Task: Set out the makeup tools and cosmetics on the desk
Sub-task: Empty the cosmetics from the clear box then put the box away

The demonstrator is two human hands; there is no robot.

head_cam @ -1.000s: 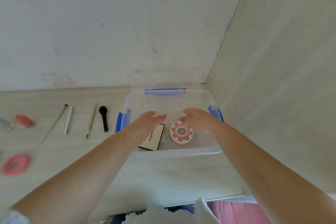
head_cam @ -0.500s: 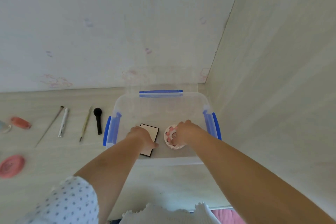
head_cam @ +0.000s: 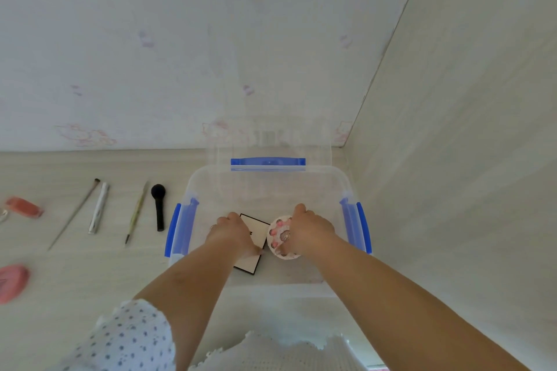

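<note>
A clear plastic box (head_cam: 328, 181) with blue clips stands on the desk against the right wall. Inside it lies a flat square compact (head_cam: 256, 229), cream with a black edge, and my left hand (head_cam: 233, 233) grips it from above. Beside it sits a round pink-and-white flower-patterned case (head_cam: 278, 235); my right hand (head_cam: 307, 230) grips it from the right side. Left of the box, laid in a row on the desk, are a black-headed brush (head_cam: 158, 208), a thin yellowish brush (head_cam: 137, 214), a silver tube (head_cam: 99, 209) and a long thin brush (head_cam: 75, 215).
A red-pink item (head_cam: 25, 208) and a round pink case (head_cam: 12, 280) lie at the desk's far left. The box lid (head_cam: 271, 141) leans against the back wall. A side panel closes off the right. White fabric shows at the bottom edge.
Both hands came down from above the box onto the two items inside and curled round them. The camera moved closer and lower over the box.
</note>
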